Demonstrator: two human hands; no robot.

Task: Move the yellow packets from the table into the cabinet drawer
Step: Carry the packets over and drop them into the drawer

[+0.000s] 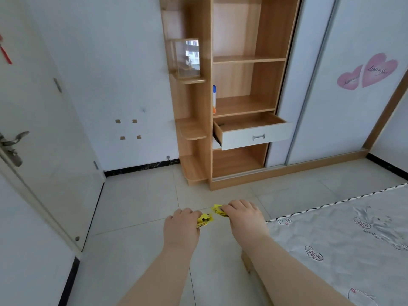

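My left hand point(182, 225) grips a yellow packet point(204, 220) whose end sticks out to the right of the fingers. My right hand point(244, 217) grips another yellow packet point(217, 210) that pokes out on its left side. Both hands are held out over the tiled floor, close together. Ahead stands the wooden cabinet point(205, 107), and its white-fronted drawer point(256, 135) is pulled open, with a small dark thing in the back left corner.
A bed with a patterned sheet point(344, 239) fills the lower right. A white door with a metal handle point(13, 142) stands at the left. A spray can point(214, 99) sits on the shelf above the drawer. A glass box point(187, 58) rests on a side shelf.
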